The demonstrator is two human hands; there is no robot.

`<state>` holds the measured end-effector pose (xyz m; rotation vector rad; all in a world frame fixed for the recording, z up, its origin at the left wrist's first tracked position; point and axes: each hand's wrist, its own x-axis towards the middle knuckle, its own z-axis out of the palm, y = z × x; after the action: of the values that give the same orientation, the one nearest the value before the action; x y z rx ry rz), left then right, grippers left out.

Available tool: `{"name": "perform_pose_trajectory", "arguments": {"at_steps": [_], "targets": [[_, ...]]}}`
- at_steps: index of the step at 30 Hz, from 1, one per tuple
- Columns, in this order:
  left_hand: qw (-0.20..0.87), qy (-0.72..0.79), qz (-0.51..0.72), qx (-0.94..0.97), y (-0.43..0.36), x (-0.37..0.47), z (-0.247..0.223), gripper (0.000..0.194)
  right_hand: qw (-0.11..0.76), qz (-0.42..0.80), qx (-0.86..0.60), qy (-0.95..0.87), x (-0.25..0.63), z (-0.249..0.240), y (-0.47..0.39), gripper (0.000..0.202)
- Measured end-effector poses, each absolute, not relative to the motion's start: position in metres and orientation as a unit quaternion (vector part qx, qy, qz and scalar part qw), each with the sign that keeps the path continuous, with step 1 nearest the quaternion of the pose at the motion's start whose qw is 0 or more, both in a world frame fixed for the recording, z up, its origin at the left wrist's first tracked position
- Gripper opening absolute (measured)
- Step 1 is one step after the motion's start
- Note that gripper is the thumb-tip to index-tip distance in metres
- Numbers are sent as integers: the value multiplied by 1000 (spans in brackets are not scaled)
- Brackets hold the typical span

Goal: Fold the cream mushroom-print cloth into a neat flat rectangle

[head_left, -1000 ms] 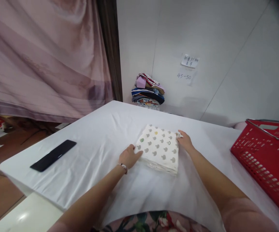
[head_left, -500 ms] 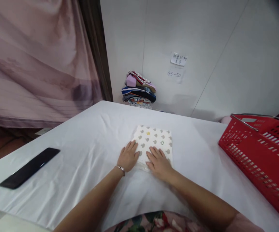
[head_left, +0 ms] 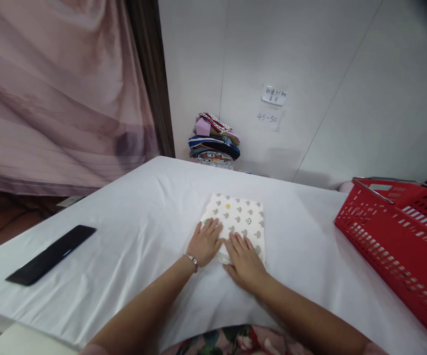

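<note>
Because both hands lie flat on top of it, the cloth (head_left: 241, 214) looks like it is being pressed down and not picked up. It is folded into a neat square, with little gray shapes on it, and it sits on the white table (head_left: 290, 231) right in front of the person. That spot is easy for both arms to reach. The left hand (head_left: 205, 244) is on the near left part, with its fingers a little bit apart. The right hand (head_left: 246, 261) is on the near right part, and its fingers are a bit apart too. The hands are very close together, so they may be holding the near edge down. Nothing is pinched.

The black slab (head_left: 52, 255) lies far off to the left, out of the way. On the right is the red basket (head_left: 386, 246) (I can't tell what is inside), near enough to reach. A pile (head_left: 215, 140) of cloths stands past the far edge, by the wall (head_left: 309, 59).
</note>
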<state>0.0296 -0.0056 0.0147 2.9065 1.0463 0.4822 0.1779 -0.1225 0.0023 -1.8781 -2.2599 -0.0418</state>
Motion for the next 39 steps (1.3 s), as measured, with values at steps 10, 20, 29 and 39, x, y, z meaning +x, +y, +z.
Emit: {"name": "perform_pose_trajectory", "arguments": {"at_steps": [10, 20, 29, 39], "targets": [[5, 333, 152, 931, -6, 26, 2, 43, 104, 122, -602, -782, 186, 24, -135, 63], [39, 345, 127, 929, -9, 25, 7, 43, 86, 42, -775, -625, 252, 31, -49, 63], [135, 371, 118, 911, 15, 40, 35, 42, 57, 11, -782, -621, 252, 6, -48, 61], [150, 417, 66, 894, 30, 49, 8, 59, 51, 55, -786, -613, 266, 23, -32, 63]]}}
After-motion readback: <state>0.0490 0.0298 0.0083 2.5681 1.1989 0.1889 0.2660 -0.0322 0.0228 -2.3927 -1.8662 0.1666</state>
